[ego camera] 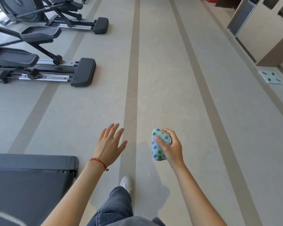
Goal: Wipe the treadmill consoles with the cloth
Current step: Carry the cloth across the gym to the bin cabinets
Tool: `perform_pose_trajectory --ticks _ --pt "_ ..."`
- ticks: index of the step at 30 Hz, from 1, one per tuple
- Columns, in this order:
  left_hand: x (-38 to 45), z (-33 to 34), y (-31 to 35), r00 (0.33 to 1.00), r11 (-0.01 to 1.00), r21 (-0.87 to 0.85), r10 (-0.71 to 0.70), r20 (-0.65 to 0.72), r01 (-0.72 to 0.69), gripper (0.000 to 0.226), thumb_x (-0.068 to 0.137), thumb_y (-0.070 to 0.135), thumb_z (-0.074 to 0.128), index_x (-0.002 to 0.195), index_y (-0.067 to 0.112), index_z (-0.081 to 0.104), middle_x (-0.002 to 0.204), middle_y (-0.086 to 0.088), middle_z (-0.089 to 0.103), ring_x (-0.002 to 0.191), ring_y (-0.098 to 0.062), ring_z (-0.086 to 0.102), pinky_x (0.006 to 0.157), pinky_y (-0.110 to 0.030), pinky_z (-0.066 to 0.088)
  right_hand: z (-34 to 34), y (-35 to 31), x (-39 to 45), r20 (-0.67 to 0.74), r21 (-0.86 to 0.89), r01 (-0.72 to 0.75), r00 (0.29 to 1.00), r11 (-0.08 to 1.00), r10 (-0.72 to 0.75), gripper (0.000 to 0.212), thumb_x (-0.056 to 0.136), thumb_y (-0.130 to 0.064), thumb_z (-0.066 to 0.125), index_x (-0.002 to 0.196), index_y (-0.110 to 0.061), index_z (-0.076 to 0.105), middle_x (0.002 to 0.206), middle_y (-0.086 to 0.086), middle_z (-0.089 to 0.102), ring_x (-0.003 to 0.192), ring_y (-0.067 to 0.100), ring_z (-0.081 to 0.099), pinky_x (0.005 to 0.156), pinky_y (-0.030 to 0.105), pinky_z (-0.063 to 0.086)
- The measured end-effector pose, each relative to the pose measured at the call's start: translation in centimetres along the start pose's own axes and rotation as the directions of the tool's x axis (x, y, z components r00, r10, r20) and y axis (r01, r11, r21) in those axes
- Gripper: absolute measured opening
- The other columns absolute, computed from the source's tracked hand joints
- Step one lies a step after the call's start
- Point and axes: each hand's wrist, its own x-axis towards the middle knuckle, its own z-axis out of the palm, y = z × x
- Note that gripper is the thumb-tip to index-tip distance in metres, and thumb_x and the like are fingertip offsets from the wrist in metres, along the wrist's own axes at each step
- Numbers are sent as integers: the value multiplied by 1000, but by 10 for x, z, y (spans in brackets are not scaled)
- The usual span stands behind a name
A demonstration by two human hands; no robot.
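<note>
My right hand holds a folded light-blue cloth with coloured dots out over the floor. My left hand is stretched forward, fingers spread, holding nothing; a red bracelet circles its wrist. The rear end of a dark treadmill deck fills the lower left, just left of my left forearm. No treadmill console is in view.
Two elliptical trainers stand at the upper left with their rear feet toward the aisle. Beige floor with darker stripes runs ahead. A beige cabinet and a floor scale sit at the right. My leg and white shoe are below.
</note>
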Motion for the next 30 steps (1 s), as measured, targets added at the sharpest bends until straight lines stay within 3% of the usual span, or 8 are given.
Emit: perform_pose_trajectory --ticks 6,10,15,20,25,30 --pt "147 -11 -36 999 999 -6 40 -15 -40 71 96 55 12 117 6 59 127 -17 55 120 -36 48 97 -51 39 21 -50 126 -43 27 -4 999 1000 5 32 79 -22 72 108 -27 57 93 -18 62 73 -13 61 55 7 48" --pt "231 -2 -47 998 998 -2 61 -20 -61 61 93 52 25 117 7 59 127 -16 56 121 -35 47 98 -50 39 21 -63 202 -81 6 -12 997 1000 12 33 79 -24 71 108 -28 56 95 -19 61 76 -14 60 56 8 49" --pt "342 24 -56 996 996 3 91 -17 -91 70 95 54 14 116 6 61 126 -16 57 119 -36 50 97 -51 38 17 -77 320 -96 6 -3 995 1000 4 32 79 -22 72 106 -28 57 95 -19 61 75 -16 59 58 5 46" --pt "475 34 -59 997 998 23 65 -31 -64 59 90 49 32 116 6 61 126 -16 56 120 -36 49 98 -50 37 6 -112 450 -82 24 14 997 1000 -12 33 79 -23 71 109 -26 57 95 -17 62 74 -14 60 56 6 47" --pt "598 27 -59 995 997 15 74 -63 -73 69 96 54 15 117 6 60 127 -16 55 121 -35 46 99 -49 37 -6 -157 567 -78 19 20 997 1000 -19 32 79 -24 72 105 -31 57 93 -18 62 73 -13 60 57 6 47" --pt "703 40 -71 996 997 28 68 -58 -66 57 90 49 30 118 7 59 127 -16 56 121 -35 47 99 -49 36 -3 -177 667 -84 15 12 996 1000 -11 32 79 -25 72 106 -31 57 97 -15 63 83 -1 63 63 14 52"
